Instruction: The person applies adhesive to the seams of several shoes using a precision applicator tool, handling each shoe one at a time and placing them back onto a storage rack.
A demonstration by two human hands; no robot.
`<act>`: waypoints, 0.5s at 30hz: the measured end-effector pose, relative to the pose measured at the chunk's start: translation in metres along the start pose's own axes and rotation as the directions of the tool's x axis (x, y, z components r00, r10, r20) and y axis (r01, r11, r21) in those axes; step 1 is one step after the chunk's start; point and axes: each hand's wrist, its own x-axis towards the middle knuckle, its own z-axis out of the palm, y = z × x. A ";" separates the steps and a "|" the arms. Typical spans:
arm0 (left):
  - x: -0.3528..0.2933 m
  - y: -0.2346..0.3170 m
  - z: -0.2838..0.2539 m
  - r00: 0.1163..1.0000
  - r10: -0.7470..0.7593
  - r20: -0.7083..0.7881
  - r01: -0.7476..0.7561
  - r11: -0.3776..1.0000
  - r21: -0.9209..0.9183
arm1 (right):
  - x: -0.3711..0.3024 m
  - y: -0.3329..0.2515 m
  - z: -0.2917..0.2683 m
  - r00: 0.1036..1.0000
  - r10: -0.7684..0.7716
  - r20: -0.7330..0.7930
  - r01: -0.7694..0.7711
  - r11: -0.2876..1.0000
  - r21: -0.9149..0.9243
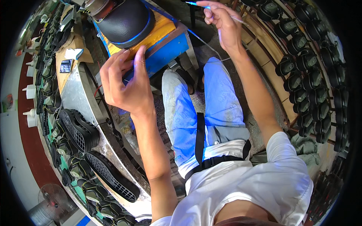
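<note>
At the top left a black shoe upper (126, 22) sits upside-up on a yellow board (164, 28), with a blue glowing line along its lower edge. My left hand (128, 84) is just in front of the toe, fingers bent and apart, thumb raised toward the upper. Nothing shows in its grasp; whether the fingertips touch the upper or board cannot be made out. At the top right my right hand (224, 24) is raised away from the upper. It pinches a thin pen-like tool (196, 4) with a blue-lit tip pointing left.
A metal-topped bench (81, 90) on the left holds a black sole (111, 175), another sole (77, 130) and a phone-like dark rectangle (66, 66). Racks of black shoe uppers (298, 60) stand right. A thin pale cord (207, 45) hangs near my knees; a fan (52, 197) stands lower left.
</note>
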 end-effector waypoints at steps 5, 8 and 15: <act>0.011 0.001 0.011 0.998 0.040 -0.048 -0.032 0.989 0.146 | -0.018 -0.051 0.007 0.958 -0.252 0.134 0.271 0.951 -0.147; 0.009 -0.010 0.017 0.979 0.156 -0.135 -0.134 0.978 0.159 | -0.030 -0.066 0.017 0.948 -0.254 0.192 0.284 0.947 -0.149; -0.001 0.008 0.046 0.950 0.151 -0.272 -0.122 0.985 0.122 | -0.034 -0.109 0.042 0.652 -0.553 0.518 0.741 0.609 -0.283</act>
